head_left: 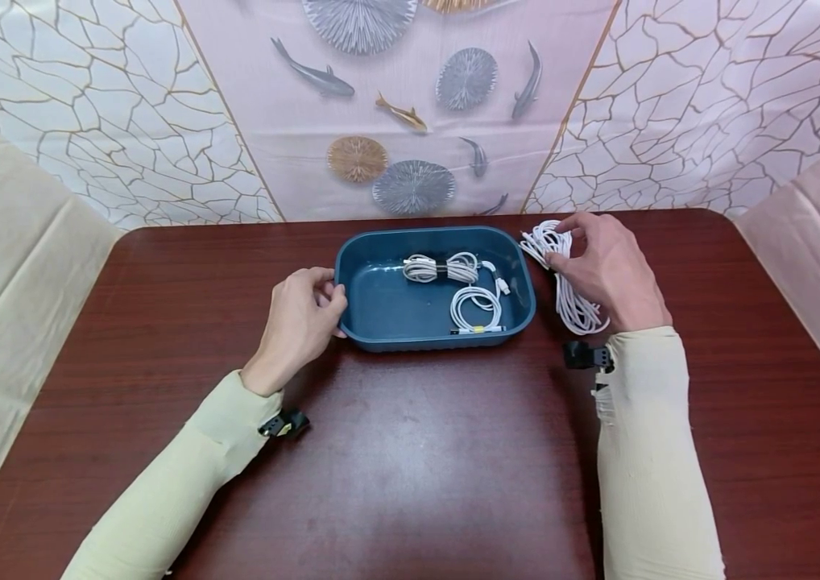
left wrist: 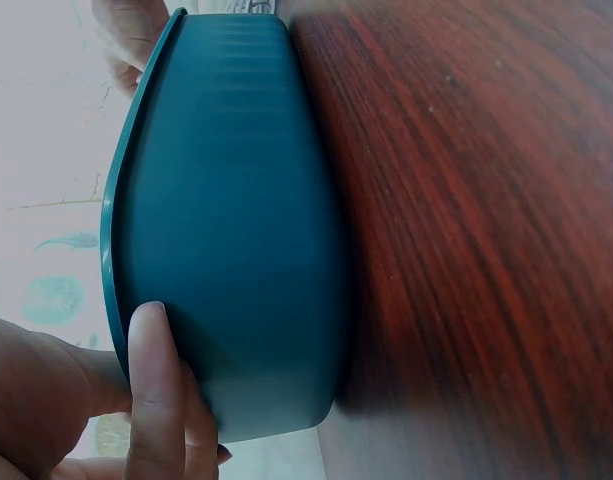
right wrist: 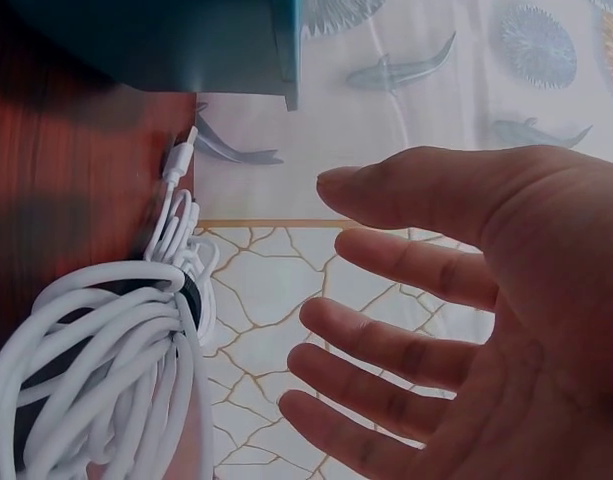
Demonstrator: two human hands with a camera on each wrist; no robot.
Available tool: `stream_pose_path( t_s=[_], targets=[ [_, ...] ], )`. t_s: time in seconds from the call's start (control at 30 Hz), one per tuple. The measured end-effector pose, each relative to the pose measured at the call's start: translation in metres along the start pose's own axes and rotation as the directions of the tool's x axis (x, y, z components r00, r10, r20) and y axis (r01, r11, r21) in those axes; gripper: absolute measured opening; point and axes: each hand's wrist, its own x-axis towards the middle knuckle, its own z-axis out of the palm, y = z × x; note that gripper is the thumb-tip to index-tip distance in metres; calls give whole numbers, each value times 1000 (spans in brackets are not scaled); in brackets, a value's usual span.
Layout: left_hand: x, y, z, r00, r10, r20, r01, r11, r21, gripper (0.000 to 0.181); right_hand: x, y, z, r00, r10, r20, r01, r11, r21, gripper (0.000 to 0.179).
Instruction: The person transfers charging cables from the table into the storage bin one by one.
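Note:
A dark teal plastic tray (head_left: 410, 342) stands toward the back of the table. Its left end is held by my left hand (head_left: 301, 314), with fingers against the outer wall and rim in the left wrist view. Inside the tray lie a bundled light-coloured cable (head_left: 420, 268) with a black tie and a coiled white USB cable (head_left: 455, 310) with a yellow band. To the tray's right, my right hand (head_left: 613, 270) hovers over a large bundle of white cable (right wrist: 96, 350), fingers spread and apart from it in the right wrist view. A dark tie binds that bundle.
The dark red-brown wooden table (head_left: 410, 451) extends in front of the tray and to both sides. A patterned cloth (head_left: 410, 97) with fish hangs behind its back edge. Small black cameras (head_left: 584, 354) sit on both wrists.

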Motion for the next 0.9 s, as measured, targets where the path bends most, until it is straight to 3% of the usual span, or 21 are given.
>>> stream_pose_path(
  t_s=[0.9],
  targets=[
    [0,1,0,1000,-2,-2,2,1000,15,35,1,12,3,992,101,76,-102,995,-2,55]
  ],
)
